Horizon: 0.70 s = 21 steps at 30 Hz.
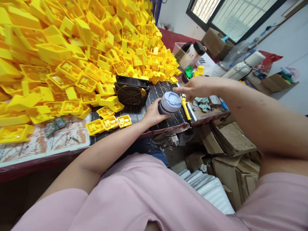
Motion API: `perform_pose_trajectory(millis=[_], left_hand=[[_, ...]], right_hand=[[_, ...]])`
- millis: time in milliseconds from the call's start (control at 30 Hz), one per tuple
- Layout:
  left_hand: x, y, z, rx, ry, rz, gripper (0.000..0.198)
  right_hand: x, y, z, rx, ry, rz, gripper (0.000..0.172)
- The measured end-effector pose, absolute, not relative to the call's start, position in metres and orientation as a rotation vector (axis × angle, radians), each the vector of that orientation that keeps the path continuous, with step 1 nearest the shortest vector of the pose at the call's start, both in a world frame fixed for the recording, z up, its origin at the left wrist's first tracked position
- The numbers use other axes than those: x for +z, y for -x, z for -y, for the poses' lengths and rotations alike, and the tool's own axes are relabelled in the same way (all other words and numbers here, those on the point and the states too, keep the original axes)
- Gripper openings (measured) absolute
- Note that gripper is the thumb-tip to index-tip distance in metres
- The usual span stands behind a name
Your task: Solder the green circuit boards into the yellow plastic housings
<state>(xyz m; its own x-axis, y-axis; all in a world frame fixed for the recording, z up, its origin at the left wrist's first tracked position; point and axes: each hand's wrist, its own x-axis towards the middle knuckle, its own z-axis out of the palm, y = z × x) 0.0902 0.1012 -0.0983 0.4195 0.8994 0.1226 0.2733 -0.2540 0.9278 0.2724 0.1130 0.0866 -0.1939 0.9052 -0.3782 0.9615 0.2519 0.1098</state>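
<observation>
My left hand (156, 114) is closed around the side of a lavender tumbler (169, 103) with a pale lid, standing over the black mat at the bench's front. My right hand (190, 89) is at the tumbler's upper right, its index finger stretched toward the lid's rim. Whether that fingertip touches the lid I cannot tell; nothing shows in this hand. Just right of the tumbler lies a yellow-handled soldering iron (185, 109). A black fan (132, 91) stands to the left, with yellow plastic housings (110, 122) in a row before it.
A large heap of yellow housings (79, 48) covers the bench's left and back. Small circuit boards (203, 104) lie beyond the soldering iron. Labelled bottles (192, 54) and a cardboard box (218, 43) stand at the back right. Below are cartons (231, 173) and white foam sheets (209, 189).
</observation>
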Motion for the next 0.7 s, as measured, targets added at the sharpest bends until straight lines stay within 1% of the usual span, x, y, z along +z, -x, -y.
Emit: perform_pose_trajectory(millis=[33,100,133,200,233,267,333,433,500,567,633,700], left_hand=[[-0.099,-0.090,-0.102,0.871,-1.755,-1.006,0.082],[-0.102,-0.090,-0.103,0.899,-1.747,-0.990,0.082],[-0.104,-0.090,-0.104,0.906,-1.745,-0.987,0.082],[-0.106,-0.090,-0.105,0.906,-1.744,-0.995,0.082],[-0.106,-0.091,-0.105,0.902,-1.745,-1.005,0.082],[-0.106,-0.091,-0.106,0.897,-1.745,-1.021,0.082],[-0.104,-0.091,-0.106,0.881,-1.745,-1.066,0.083],[-0.101,-0.091,-0.105,0.866,-1.755,-1.111,0.082],[-0.099,-0.091,-0.104,0.865,-1.760,-1.113,0.081],[-0.099,-0.090,-0.103,0.876,-1.761,-1.113,0.078],[-0.100,-0.090,-0.103,0.891,-1.769,-1.115,0.076],[-0.100,-0.090,-0.103,0.900,-1.782,-1.114,0.076]], right_hand=[[0.092,-0.275,-0.110,-0.232,-1.737,-2.101,0.087],[0.099,-0.278,-0.106,-0.249,-1.685,-2.179,0.076],[0.098,-0.278,-0.104,-0.222,-1.607,-2.307,0.078],[0.088,-0.272,-0.100,-0.220,-1.406,-2.495,0.108],[0.081,-0.267,-0.099,-0.236,-1.362,-2.512,0.116],[0.073,-0.262,-0.099,-0.257,-1.343,-2.500,0.116],[0.059,-0.252,-0.100,-0.258,-1.340,-2.457,0.110],[0.049,-0.242,-0.102,-0.143,-1.446,-2.399,0.101],[0.048,-0.240,-0.103,-0.073,-1.530,-2.371,0.104],[0.048,-0.240,-0.103,-0.046,-1.591,-2.381,0.111],[0.046,-0.242,-0.104,-0.062,-1.645,-2.412,0.116],[0.043,-0.244,-0.103,-0.109,-1.696,-2.449,0.116]])
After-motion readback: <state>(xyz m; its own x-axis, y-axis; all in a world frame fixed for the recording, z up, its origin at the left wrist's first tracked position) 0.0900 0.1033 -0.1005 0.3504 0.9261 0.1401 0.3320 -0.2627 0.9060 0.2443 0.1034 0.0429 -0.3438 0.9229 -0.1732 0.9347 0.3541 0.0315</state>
